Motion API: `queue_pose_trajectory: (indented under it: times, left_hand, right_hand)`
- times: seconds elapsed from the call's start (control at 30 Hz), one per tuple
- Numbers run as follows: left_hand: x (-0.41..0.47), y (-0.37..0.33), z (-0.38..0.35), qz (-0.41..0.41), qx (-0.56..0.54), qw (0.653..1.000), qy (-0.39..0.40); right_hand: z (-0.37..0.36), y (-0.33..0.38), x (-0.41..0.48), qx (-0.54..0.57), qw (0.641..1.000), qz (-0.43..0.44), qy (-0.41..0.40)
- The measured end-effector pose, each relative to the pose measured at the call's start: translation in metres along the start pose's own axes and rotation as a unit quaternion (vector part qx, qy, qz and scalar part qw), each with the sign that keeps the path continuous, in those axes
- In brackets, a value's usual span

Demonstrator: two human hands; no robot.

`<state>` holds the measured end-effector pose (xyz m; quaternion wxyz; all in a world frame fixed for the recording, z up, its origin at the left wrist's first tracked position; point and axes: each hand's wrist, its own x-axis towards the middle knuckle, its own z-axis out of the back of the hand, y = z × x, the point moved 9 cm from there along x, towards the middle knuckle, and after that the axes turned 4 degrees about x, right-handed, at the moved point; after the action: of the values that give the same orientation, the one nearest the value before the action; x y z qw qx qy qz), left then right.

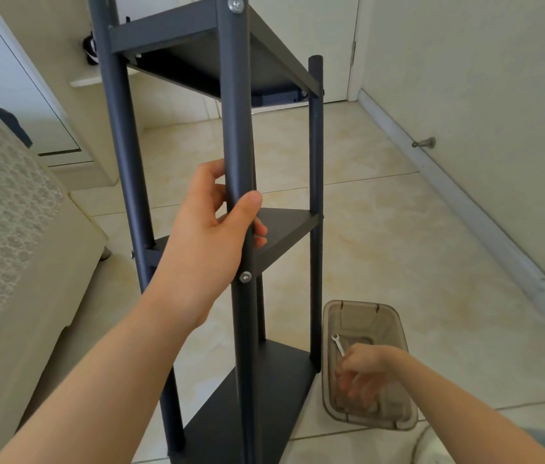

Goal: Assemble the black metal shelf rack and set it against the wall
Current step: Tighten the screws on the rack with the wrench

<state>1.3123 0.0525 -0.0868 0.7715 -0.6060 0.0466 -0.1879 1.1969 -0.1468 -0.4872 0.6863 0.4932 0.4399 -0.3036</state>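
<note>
Rack point(284, 229) upright (left hand point(210, 236) around post point(236, 128))

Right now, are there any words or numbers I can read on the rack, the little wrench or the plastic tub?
None: no words, numbers, labels or signs can be read anywhere. The black rack, the small wrench and the clear plastic tub all look plain.

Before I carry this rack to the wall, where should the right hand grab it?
Wrap the right post on its bare stretch between the upper shelf and middle shelf, coming from the right. It is a slim, upright round tube, open on that side, about level with the left hand on the near post. Probably leave the wrench in the bin.
</note>
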Motion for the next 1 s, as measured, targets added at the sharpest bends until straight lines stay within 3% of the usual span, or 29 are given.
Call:
queue_pose_trajectory:
  times: [0.13, 0.27, 0.7, 1.0]
  left_hand:
    - [-0.004, -0.001, 0.001, -0.003, -0.003, 1.000, -0.005]
    - [-0.006, -0.001, 0.003, -0.008, -0.007, 1.000, -0.011]
    - [0.006, 0.008, 0.021, -0.015, -0.016, 1.000, -0.017]
    - [0.005, 0.013, 0.022, -0.020, -0.015, 0.999, -0.027]
  right_hand:
    - [0.032, 0.002, 0.014, -0.065, 0.979, 0.037, -0.191]
    - [0.043, 0.007, 0.032, -0.094, 0.956, 0.049, -0.275]
    - [0.048, 0.003, 0.086, -0.122, 0.928, 0.045, -0.349]
    - [0.044, 0.001, 0.087, -0.179, 0.925, 0.032, -0.333]
